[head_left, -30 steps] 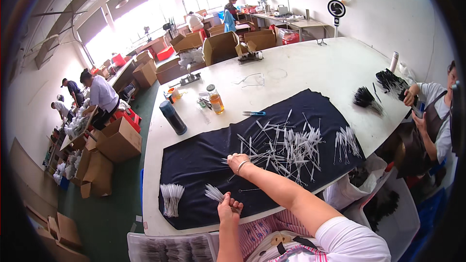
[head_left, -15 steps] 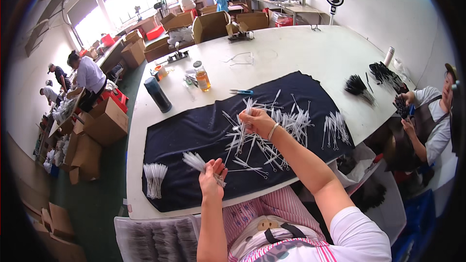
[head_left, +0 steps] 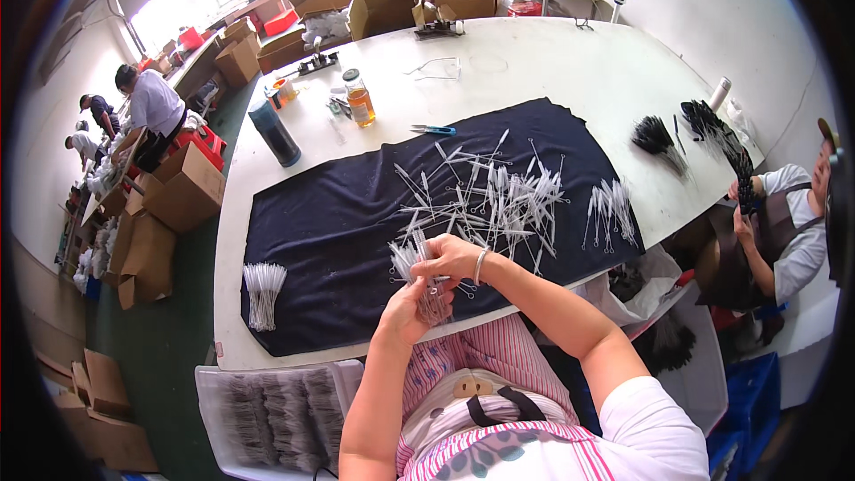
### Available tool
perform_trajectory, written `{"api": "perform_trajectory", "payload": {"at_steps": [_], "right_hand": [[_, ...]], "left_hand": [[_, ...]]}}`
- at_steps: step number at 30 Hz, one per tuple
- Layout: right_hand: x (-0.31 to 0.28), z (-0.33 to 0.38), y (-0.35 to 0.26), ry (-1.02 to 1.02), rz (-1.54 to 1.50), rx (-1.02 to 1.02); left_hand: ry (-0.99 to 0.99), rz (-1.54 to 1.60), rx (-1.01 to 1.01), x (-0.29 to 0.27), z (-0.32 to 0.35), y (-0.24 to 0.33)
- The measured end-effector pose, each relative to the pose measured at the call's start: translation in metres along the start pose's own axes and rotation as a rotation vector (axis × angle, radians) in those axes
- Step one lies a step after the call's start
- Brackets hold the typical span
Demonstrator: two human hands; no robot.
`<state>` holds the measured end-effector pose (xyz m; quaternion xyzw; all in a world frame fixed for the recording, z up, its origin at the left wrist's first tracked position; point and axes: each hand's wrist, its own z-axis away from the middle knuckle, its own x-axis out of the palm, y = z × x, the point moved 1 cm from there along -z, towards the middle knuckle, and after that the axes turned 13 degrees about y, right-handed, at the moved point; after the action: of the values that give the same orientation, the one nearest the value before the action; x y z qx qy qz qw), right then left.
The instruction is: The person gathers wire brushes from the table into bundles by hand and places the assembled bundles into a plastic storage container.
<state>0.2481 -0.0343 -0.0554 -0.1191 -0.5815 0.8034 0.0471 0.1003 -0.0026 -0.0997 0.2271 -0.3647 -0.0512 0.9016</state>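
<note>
My left hand is closed round a bundle of thin white-bristled wire brushes, held near the front edge of the dark cloth. Meeting it from the right, my right hand has its fingers pinched on brushes at the same bundle; its fingertips partly hide them. Beyond my hands a loose heap of the same brushes, with looped wire ends, lies on the dark cloth. A neat bunch of brushes rests at the cloth's left, and a smaller group at its right.
On the white table stand a dark cylinder and a jar of amber liquid, near blue-handled snips. Black brushes lie at the right, beside a co-worker. A white bin of brushes sits below left.
My right hand has come from the heap down to my left hand, bringing brushes to the bundle. My left hand has moved slightly right. The whole view has shifted.
</note>
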Motion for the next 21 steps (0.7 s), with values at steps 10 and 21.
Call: {"api": "perform_trajectory", "payload": {"at_steps": [10,21], "right_hand": [[0.026,0.002,0.029,0.116,0.397,-0.371],[0.012,0.012,-0.074,-0.003,0.052,-0.888]], "left_hand": [[-0.142,0.205,0.035,-0.012,0.027,-0.025],[0.137,-0.679,0.889,0.018,0.045,0.024]]}}
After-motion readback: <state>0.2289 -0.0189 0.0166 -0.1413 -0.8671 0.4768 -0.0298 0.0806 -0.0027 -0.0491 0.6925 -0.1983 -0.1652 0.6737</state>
